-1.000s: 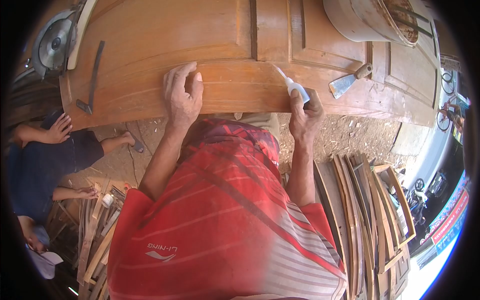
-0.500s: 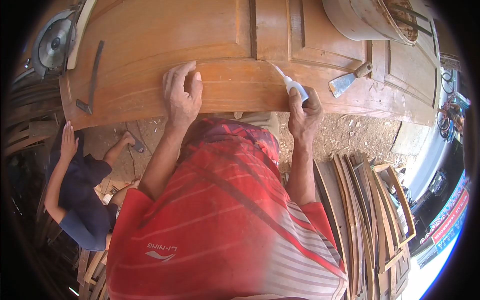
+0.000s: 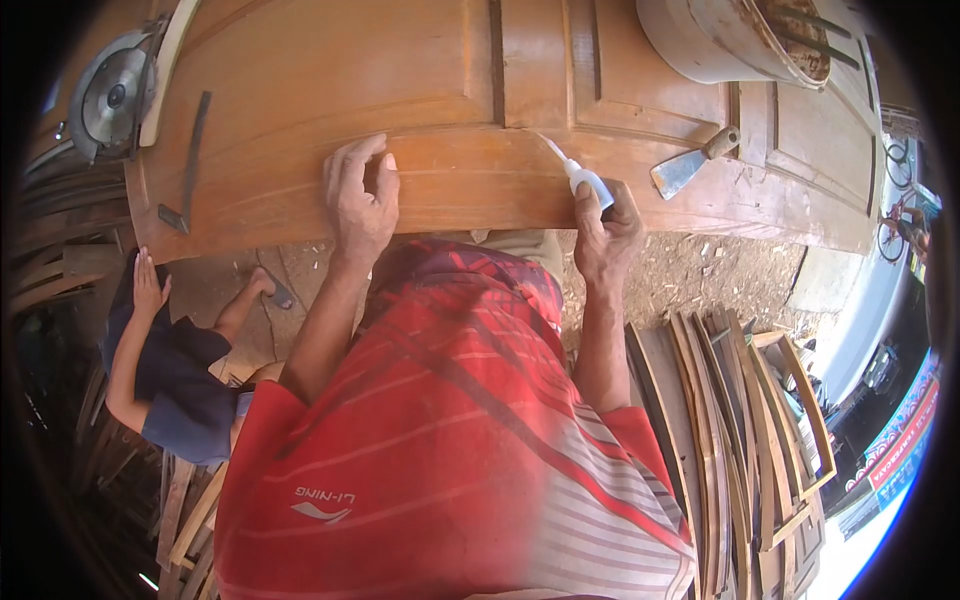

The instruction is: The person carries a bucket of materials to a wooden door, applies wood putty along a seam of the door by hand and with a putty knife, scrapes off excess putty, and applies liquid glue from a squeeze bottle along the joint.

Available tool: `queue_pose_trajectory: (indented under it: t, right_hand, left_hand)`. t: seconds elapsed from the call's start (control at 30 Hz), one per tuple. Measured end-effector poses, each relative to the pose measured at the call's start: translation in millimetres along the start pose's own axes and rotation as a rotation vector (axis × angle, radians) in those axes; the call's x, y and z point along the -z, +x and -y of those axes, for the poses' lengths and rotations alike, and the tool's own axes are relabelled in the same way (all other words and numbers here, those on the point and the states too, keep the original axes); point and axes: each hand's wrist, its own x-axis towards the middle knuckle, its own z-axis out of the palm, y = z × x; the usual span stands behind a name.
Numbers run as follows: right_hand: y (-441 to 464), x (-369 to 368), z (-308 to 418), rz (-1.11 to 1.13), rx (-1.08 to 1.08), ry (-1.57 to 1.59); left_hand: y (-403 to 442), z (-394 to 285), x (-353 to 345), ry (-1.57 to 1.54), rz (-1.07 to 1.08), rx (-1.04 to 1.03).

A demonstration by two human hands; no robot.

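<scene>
In front of me lies a paneled wooden door (image 3: 430, 185). My right hand (image 3: 608, 230) grips a small white squeeze bottle (image 3: 590, 187) with a long thin nozzle. Its tip points up and left, at the joint line between the door's edge rail and its panels; whether it touches the wood I cannot tell. My left hand (image 3: 360, 195) rests by the near edge of the door, fingers bent and thumb apart, holding nothing. To the right of the bottle, a putty knife (image 3: 690, 165) with a wooden handle lies on the door.
A circular saw (image 3: 112, 95) sits at the far left, near a dark metal square (image 3: 190, 160). At the back right stands a white bucket (image 3: 710, 45) with sticks inside. Wood strips (image 3: 720, 420) are piled to my right. Another person (image 3: 180, 370) is at the left, by the door's corner.
The view has shifted slightly. Both my hands and the bottle keep nearly the same places on the door. The other person at the left has moved a little.
</scene>
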Motion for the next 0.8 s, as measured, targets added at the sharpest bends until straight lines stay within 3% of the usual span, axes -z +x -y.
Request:
queue_pose_trajectory:
  t: [0.8]
  right_hand:
    - [0.9, 5.6, -5.4, -0.035, 0.008, -0.033]
  left_hand:
    - [-1.4, 2.1, 1.6, 0.007, 0.01, -0.015]
